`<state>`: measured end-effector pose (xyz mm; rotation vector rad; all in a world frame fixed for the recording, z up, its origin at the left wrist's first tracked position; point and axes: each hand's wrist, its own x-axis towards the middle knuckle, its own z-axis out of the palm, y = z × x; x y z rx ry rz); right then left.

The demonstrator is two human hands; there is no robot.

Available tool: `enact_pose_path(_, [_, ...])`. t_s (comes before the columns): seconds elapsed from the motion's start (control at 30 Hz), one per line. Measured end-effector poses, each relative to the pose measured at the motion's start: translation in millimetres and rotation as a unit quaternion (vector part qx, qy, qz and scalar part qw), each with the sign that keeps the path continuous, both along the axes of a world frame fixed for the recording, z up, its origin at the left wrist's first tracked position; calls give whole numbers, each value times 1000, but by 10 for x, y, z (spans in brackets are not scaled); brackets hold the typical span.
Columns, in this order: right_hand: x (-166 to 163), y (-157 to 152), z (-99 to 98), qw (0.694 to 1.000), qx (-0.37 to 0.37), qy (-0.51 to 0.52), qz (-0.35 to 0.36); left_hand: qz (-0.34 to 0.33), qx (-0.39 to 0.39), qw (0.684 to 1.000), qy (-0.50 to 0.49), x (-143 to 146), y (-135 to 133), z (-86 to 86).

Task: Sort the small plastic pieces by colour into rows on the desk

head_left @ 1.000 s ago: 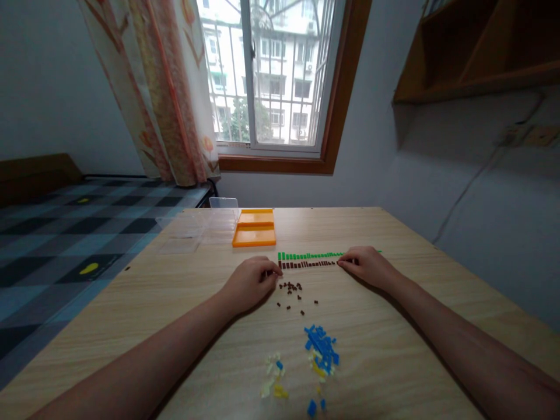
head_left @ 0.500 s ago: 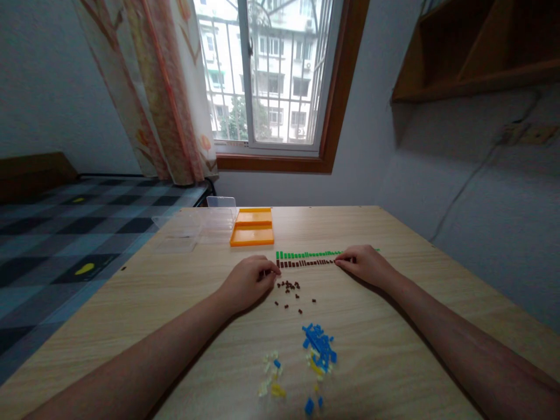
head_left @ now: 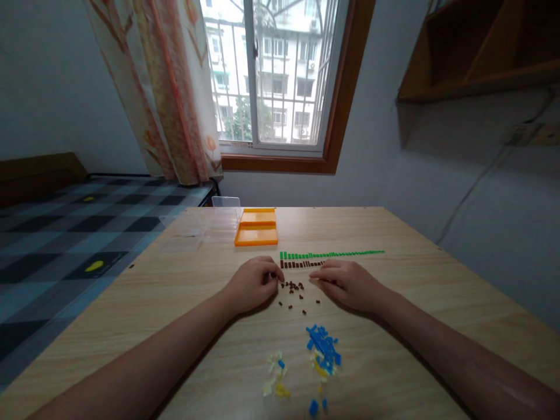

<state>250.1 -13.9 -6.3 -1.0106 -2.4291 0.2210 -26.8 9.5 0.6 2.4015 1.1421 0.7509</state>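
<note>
Two lines of small toy building bricks lie across the table: a green row (head_left: 324, 255) and, on its near side, a brown row (head_left: 295, 265). A loose cluster of tiny brown bricks (head_left: 294, 286) lies between my hands. Just left of this cluster rests my left hand (head_left: 254, 283), loosely curled, index finger stretched out and apart from the thumb; I make out nothing in it. My right hand (head_left: 347, 284) is open to the right of the cluster, fingers reaching left, covering the right part of the brown row.
Blue bricks (head_left: 324, 347) are heaped nearer me, with yellow pieces (head_left: 282, 391) and pale translucent pieces (head_left: 268, 388) around. Farther back stand an open orange case (head_left: 256, 234) and clear plastic boxes (head_left: 181, 240). A checked bed (head_left: 114, 233) adjoins the table's left side.
My right hand has left the right end of the brown row and moved left and nearer me, to the loose brown bricks. The left hand has barely moved. The view has shifted slightly.
</note>
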Motion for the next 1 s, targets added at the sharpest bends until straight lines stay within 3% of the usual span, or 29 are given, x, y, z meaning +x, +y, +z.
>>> enact_pose_path(0.1, [-126, -73, 30, 999, 4, -34, 33, -2, -2, 1000, 1, 6, 1, 5])
enact_pose_path(0.57, [-127, -46, -19, 998, 11, -42, 37, 6, -7, 1000, -6, 12, 8, -11])
enact_pose_path(1.0, [-90, 5, -25, 999, -43, -20, -22, 9, -11, 1000, 0, 21, 10, -6])
